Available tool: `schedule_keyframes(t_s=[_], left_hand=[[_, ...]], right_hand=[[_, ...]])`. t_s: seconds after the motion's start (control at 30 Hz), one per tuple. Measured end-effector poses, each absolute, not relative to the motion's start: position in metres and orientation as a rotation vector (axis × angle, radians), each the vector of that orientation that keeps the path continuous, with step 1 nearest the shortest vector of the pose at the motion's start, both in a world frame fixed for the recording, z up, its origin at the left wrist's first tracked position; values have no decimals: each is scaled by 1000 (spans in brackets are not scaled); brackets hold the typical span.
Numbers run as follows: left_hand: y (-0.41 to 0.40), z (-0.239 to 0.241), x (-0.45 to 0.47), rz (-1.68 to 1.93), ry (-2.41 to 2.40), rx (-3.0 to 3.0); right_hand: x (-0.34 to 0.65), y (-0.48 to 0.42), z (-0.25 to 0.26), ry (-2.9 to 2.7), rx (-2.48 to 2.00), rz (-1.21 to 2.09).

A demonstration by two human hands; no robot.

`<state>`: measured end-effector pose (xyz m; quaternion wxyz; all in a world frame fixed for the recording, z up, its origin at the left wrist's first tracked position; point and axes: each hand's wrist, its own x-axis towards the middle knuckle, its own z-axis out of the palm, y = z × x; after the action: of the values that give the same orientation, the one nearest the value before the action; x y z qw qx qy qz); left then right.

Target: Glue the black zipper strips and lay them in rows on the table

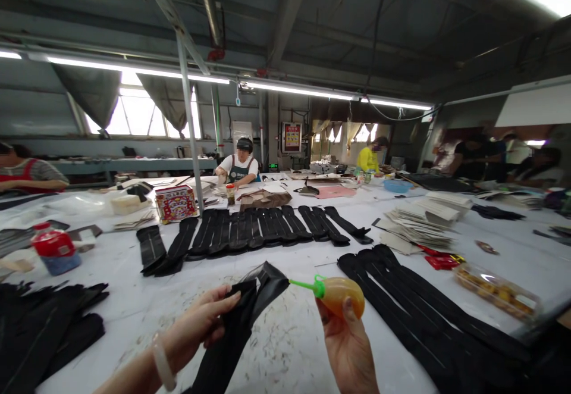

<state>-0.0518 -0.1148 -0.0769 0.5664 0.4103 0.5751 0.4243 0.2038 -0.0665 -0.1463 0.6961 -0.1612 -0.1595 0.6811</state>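
My left hand [200, 325] pinches a long black leather strip [243, 316] near its upper end, and the strip hangs down past the bottom of the view. My right hand [348, 346] grips a small orange squeeze bottle [341, 296] whose green nozzle [303, 285] points left at the folded tip of the strip. A pale bangle sits on my left wrist. Both hands hover above the white worktable [289, 334].
Rows of black strips lie ahead [250, 230], at the right [423, 307] and at the left [49, 328]. A red-lidded jar [54, 248], a printed tin [175, 203], stacked card pieces [419, 227] and a snack tray [495, 290] sit around. Other people work at the far side.
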Motion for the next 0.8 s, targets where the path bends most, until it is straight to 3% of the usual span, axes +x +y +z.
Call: schedule_keyframes(t_s=[0.8], left_hand=[[-103, -90, -41, 1071, 1399, 878]], right_hand=[[199, -70, -149, -506, -509, 1248]])
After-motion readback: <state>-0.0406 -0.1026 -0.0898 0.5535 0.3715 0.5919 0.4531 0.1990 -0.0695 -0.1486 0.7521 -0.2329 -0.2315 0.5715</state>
